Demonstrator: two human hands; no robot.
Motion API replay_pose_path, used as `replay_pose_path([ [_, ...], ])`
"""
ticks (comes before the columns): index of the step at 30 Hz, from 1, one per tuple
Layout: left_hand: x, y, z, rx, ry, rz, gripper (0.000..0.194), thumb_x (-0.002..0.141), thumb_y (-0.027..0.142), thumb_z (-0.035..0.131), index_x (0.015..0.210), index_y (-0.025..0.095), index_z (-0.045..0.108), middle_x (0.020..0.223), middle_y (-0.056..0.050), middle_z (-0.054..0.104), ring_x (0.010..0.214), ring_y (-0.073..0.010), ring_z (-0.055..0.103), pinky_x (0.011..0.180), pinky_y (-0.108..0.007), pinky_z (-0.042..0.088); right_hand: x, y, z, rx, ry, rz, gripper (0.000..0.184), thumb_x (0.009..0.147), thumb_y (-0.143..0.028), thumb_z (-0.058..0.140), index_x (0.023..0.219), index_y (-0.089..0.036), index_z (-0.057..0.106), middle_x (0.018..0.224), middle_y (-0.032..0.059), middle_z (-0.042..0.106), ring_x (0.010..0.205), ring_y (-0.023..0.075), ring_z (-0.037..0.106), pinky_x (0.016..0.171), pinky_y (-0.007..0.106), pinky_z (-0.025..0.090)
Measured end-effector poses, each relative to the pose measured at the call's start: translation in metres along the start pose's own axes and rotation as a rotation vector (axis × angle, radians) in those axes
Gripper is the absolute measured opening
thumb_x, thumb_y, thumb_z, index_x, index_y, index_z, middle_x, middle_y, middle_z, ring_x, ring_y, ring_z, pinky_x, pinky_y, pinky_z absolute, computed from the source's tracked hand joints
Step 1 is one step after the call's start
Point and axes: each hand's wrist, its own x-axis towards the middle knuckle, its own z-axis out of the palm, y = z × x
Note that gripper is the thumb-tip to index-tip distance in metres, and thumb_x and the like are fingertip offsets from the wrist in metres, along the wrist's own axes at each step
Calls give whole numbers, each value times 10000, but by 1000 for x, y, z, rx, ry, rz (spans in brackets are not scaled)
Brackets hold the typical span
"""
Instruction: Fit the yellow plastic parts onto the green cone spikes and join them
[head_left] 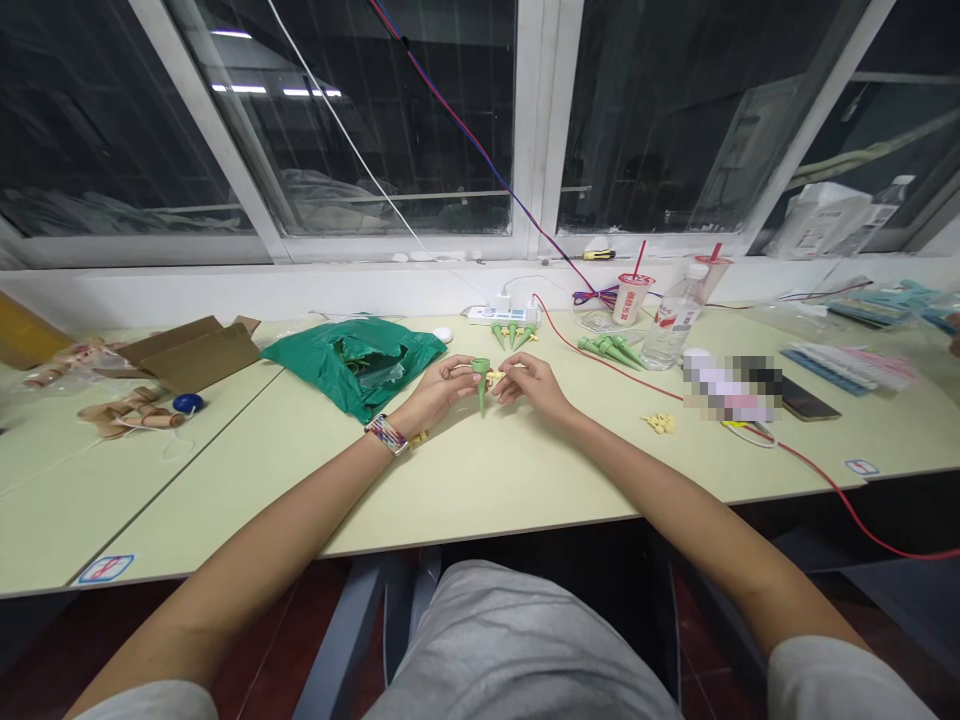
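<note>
My left hand [437,393] grips a green plastic cone-shaped spike [481,388], which stands point-down just above the pale table top [525,480]. My right hand [531,388] pinches a small yellow plastic part [495,376], holding it against the top of the spike. The exact fit between them is hidden by my fingers. Beyond my hands, a few more green spikes [511,335] lie with yellow parts, and a larger bunch of spikes [609,351] lies to the right. Loose yellow parts [660,423] sit near my right forearm.
A green plastic bag [352,365] and a flattened cardboard box [191,355] lie left of my hands, near wooden pieces [124,412] and a blue ball [187,403]. A power strip [495,316], water bottle [673,320], phone [808,400] and red cable [600,363] lie around.
</note>
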Motion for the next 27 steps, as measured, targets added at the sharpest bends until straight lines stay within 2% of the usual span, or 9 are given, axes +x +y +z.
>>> replay_pose_path([
  [6,1,-2,-1,-43,3,-9,451,681,250,964,1039,152,707,883,-31,744,887,-173,707,925,-353,543,-3,0,2,-59,8,-44,381,740,-422,813,978,-227,588,752,-15,769,586,139,679,571,248,547],
  [10,1,-1,-1,-52,23,-4,438,672,235,965,1019,158,709,851,-21,734,871,-170,699,903,-339,540,-3,2,2,-96,1,-80,382,794,-545,793,901,-208,647,772,9,752,599,133,671,577,252,550],
  [14,2,-1,-2,-47,26,-16,434,667,237,968,1009,158,714,868,-30,746,880,-169,701,904,-331,539,-1,6,0,-157,-12,-13,549,863,-715,677,767,-175,696,673,43,713,575,132,654,575,249,546],
  [18,1,0,-1,-39,12,-19,411,689,252,963,1001,152,713,900,-45,760,890,-162,702,904,-324,544,-1,9,-1,-197,30,39,622,893,-771,603,735,-174,679,606,51,686,522,144,640,550,265,535],
  [22,0,2,0,-22,6,-20,406,698,274,959,991,153,707,927,-58,770,902,-184,728,902,-336,550,-5,5,-1,-313,95,-74,504,989,-661,517,849,-200,662,697,26,707,539,139,636,562,268,508],
  [25,-1,1,0,-24,2,-29,407,709,284,955,997,159,696,941,-64,776,934,-205,745,936,-359,552,-9,0,-1,-439,97,-205,322,970,-551,601,1003,-233,637,835,7,730,623,145,649,613,273,509],
  [27,-1,1,-1,-29,5,-27,391,720,278,950,990,165,690,911,-50,769,927,-200,746,934,-355,557,-11,-2,0,-528,83,-282,284,950,-501,640,1059,-240,625,909,14,735,665,150,648,650,283,510],
])
